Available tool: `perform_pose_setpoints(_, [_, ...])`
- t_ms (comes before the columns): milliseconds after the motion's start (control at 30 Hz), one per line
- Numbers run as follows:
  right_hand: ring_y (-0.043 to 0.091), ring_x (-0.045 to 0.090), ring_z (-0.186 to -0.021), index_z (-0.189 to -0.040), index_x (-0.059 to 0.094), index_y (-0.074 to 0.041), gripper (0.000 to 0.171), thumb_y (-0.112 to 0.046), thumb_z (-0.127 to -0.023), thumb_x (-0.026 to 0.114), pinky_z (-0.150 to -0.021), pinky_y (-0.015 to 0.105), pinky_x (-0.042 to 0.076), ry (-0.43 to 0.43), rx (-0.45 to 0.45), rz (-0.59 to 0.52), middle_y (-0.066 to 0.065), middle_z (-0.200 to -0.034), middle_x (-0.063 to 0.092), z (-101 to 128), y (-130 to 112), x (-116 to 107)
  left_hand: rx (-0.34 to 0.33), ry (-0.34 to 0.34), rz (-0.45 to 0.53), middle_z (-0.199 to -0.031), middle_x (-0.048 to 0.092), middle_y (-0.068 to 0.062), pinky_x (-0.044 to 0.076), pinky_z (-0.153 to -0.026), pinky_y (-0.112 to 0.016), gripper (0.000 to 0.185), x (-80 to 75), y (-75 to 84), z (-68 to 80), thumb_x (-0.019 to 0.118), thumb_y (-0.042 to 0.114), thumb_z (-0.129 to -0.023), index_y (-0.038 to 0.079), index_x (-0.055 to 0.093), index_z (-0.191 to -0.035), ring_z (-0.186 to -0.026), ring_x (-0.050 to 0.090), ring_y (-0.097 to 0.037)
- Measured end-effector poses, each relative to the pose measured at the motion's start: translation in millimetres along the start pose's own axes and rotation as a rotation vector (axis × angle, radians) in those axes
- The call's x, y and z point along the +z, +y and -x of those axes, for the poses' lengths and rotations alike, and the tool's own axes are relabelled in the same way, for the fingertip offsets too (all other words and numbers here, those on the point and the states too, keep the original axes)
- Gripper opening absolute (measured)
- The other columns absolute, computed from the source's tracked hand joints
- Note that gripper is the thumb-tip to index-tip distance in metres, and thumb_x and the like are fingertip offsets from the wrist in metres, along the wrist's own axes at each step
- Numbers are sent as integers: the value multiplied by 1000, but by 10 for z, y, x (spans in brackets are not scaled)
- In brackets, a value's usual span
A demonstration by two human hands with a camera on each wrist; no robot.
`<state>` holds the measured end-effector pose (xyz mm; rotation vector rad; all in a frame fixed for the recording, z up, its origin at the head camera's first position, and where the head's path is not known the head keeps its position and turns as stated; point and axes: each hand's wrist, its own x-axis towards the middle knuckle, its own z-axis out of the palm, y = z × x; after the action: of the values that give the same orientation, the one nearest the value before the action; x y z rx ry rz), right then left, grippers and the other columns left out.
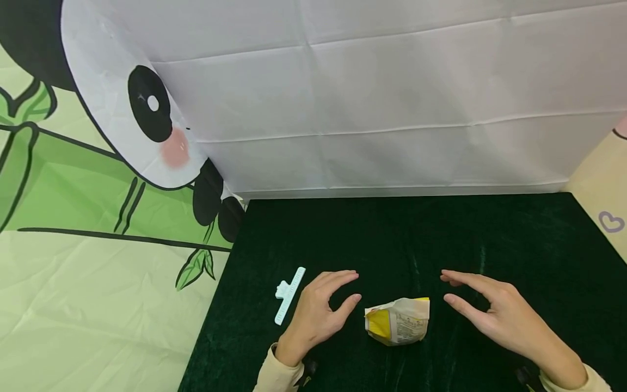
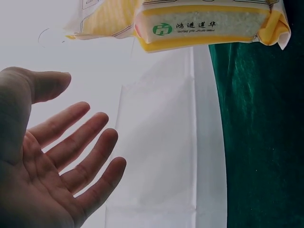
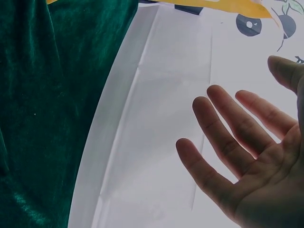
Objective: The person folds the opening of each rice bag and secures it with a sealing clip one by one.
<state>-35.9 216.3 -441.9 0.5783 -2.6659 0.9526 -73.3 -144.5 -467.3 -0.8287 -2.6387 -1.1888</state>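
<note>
A yellow and white printed food packet [image 1: 404, 322] with crumpled ends lies on the dark green cloth between my two hands. My left hand [image 1: 320, 310] is left of it, fingers spread and relaxed, touching nothing. On the other side my right hand [image 1: 499, 310] hovers with its thumb apart from the fingers, also holding nothing. The left wrist view shows the packet [image 2: 204, 26] along the top, with a clear window and green logo on its side. Just left of my left hand lies a pale blue bar-shaped clip [image 1: 290, 295]. In the right wrist view only a yellow packet edge [image 3: 237, 6] appears.
The green velvet cloth [image 1: 343, 234] covers the table. Behind it hangs a creased white sheet [image 1: 392, 98]. A panda and bamboo backdrop [image 1: 112, 190] stands at the left, and a cream panel [image 1: 604, 201] borders the right side.
</note>
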Motion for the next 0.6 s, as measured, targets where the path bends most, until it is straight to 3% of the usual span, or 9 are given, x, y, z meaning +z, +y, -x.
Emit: perform_pose_setpoints(600, [-5, 65, -121, -140, 69, -26, 48, -18, -95, 82, -100, -3, 34, -14, 7, 6, -6, -131, 76, -16, -99, 16, 21, -2, 37, -143, 68, 10, 57, -107, -38, 36, 54, 39, 14, 71, 36, -104, 24, 69, -138, -130, 64, -9])
